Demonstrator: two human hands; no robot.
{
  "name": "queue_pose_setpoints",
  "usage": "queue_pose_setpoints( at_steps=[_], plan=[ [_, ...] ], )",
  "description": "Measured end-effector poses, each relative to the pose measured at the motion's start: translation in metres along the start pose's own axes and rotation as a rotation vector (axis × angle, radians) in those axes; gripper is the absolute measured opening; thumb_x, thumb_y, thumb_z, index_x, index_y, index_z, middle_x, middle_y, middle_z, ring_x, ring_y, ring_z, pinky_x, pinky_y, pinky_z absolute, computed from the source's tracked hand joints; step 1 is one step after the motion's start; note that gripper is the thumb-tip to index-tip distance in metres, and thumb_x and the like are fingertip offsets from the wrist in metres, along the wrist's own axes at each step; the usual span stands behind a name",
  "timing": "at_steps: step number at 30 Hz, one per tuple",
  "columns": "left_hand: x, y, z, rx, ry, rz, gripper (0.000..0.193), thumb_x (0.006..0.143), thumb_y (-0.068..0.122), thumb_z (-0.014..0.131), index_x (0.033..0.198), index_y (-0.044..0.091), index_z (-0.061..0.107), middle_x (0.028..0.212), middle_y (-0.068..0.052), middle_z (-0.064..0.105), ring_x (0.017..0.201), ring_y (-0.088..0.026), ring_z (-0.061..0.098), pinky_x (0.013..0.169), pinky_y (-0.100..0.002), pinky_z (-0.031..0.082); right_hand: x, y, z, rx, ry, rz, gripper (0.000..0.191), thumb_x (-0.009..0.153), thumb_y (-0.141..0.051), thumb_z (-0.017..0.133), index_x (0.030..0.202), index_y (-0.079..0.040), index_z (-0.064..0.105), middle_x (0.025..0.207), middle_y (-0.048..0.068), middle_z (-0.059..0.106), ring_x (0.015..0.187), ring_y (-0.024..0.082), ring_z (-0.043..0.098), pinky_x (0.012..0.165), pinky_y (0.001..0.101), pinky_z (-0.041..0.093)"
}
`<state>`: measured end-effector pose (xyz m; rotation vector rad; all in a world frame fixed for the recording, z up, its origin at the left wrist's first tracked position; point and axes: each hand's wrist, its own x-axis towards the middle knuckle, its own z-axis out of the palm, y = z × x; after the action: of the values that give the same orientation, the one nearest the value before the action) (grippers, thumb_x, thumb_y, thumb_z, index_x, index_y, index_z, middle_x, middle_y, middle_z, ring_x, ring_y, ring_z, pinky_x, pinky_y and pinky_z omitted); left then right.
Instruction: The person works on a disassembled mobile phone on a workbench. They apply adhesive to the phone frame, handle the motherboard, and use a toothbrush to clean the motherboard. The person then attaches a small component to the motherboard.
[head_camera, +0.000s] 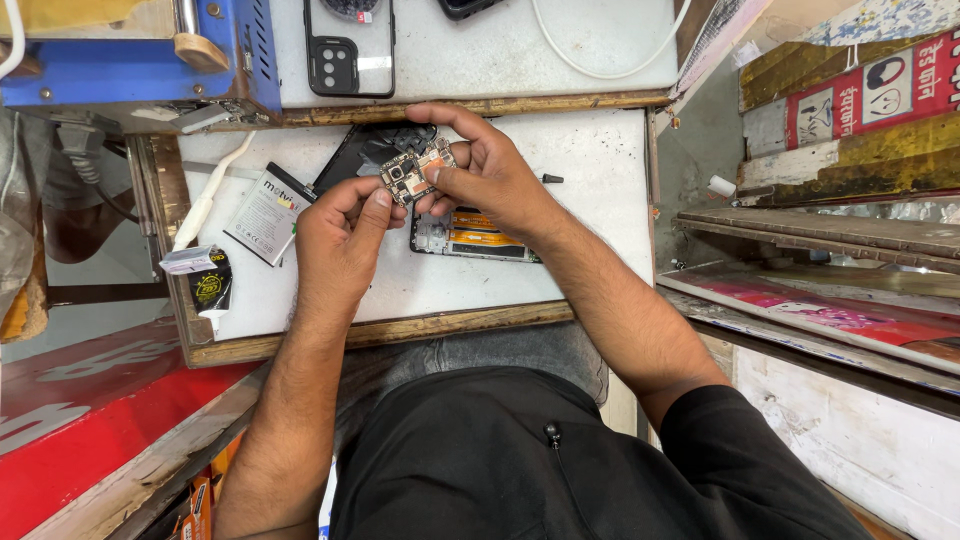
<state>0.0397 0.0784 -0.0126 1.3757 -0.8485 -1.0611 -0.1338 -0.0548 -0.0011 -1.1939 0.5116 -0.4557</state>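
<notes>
1. A small phone circuit board (415, 172) with a camera module is held in the air above the white worktop (600, 170), between both hands, just over the opened phone frame (470, 238) that lies flat below. Lifted like this, the board faces the head camera and stands clear of the frame.
2. The left hand (340, 240) comes up from below, wrist bent slightly inward. Its thumb and forefinger pinch the board's lower left edge; the other fingers curl under.
3. The right hand (490, 170) reaches across from the right, forearm slanted over the worktop's front edge. Its thumb and fingertips press onto the board's right side, while the forefinger arches over the top.
4. A dark back cover (365, 150) lies behind the hands, partly hidden.
5. A flat battery (268, 213) and a small black glue tube (211, 292) lie to the left, apart from the frame, within reach of the left hand.
6. A black phone (350, 45) rests camera side up on the far shelf, well apart.
</notes>
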Motion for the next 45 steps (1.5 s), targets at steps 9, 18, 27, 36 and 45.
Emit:
queue_pose_setpoints(
  at_steps=[9,18,27,36,45],
  plan=[
    [0.000,-0.005,0.000,0.033,0.019,0.001,0.018,0.107,0.011,0.061,0.115,-0.001,0.070,0.095,-0.006,0.074,0.087,-0.010,0.071,0.080,-0.025,0.061,-0.002,0.004,-0.001,-0.105,-0.021,-0.091,0.057,0.107,-0.004,0.057,0.159,-0.005,0.034,0.104,0.014,0.075,0.094,0.015,0.077,0.080,0.0266,0.067],
    [-0.001,-0.010,0.000,0.026,0.019,0.014,0.017,0.107,0.011,0.061,0.115,-0.001,0.069,0.094,-0.007,0.074,0.087,-0.010,0.071,0.080,-0.026,0.062,-0.001,0.005,-0.002,-0.113,-0.015,-0.087,0.056,0.107,-0.004,0.057,0.158,-0.005,0.035,0.104,0.014,0.075,0.093,0.015,0.077,0.079,0.0272,0.067],
    [-0.001,-0.013,0.001,0.016,0.015,0.028,0.017,0.107,0.011,0.061,0.115,-0.001,0.069,0.095,-0.007,0.073,0.087,-0.010,0.071,0.080,-0.026,0.062,-0.001,0.004,-0.002,-0.092,-0.009,-0.067,0.057,0.106,-0.004,0.057,0.158,-0.004,0.035,0.103,0.015,0.076,0.092,0.015,0.077,0.077,0.0266,0.067],
    [-0.005,-0.003,0.007,0.063,0.114,0.162,0.017,0.104,0.008,0.067,0.118,-0.001,0.064,0.099,-0.007,0.073,0.088,-0.011,0.070,0.079,-0.026,0.059,-0.001,0.004,0.001,-0.067,0.007,-0.078,0.056,0.106,-0.002,0.056,0.158,-0.003,0.035,0.101,0.015,0.074,0.093,0.016,0.077,0.079,0.0272,0.067],
    [-0.006,0.013,0.013,0.774,0.266,0.535,0.016,0.096,0.003,0.079,0.109,0.005,0.071,0.103,-0.009,0.073,0.091,-0.024,0.074,0.076,-0.035,0.059,-0.001,0.008,0.004,-0.156,0.045,-0.114,0.053,0.108,-0.001,0.056,0.157,-0.005,0.037,0.107,0.015,0.073,0.098,0.016,0.077,0.081,0.0266,0.067]
  ],
)
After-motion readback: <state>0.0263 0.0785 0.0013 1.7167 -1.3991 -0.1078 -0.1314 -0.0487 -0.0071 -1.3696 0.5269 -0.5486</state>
